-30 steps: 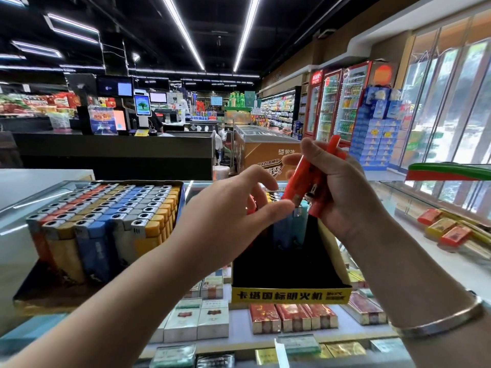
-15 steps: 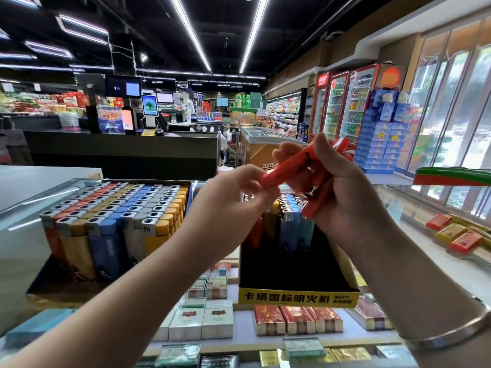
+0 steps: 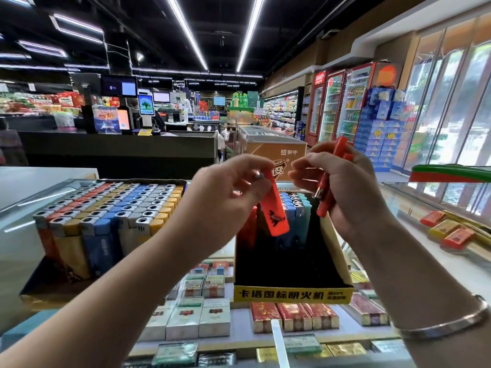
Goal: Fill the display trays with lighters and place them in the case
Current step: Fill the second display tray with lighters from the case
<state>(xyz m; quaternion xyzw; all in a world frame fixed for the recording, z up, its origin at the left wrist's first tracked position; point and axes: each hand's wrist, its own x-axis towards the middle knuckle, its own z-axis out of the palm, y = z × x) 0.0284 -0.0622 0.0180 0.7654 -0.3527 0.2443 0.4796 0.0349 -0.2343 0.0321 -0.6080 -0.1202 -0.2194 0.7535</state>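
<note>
My left hand (image 3: 225, 192) pinches one red lighter (image 3: 275, 216) by its metal top, and it hangs over the black display tray with a yellow front (image 3: 292, 294). That tray holds a few red and blue lighters (image 3: 295, 208) at its back; its front part is bare. My right hand (image 3: 337, 187) grips a bunch of red lighters (image 3: 332, 179) just right of the tray. A full display tray of lighters (image 3: 106, 211) in red, yellow, blue and grey stands on the glass case top at the left.
Under the glass case top lie rows of cigarette packs (image 3: 202, 317). More packs (image 3: 451, 232) sit in the case at the right. A dark checkout counter (image 3: 119, 147) and a chest freezer (image 3: 271, 147) stand behind. A bangle circles my right wrist.
My left hand has taken one red lighter from the bunch in my right hand and carried it down toward the yellow-fronted tray. The hands have moved apart.
</note>
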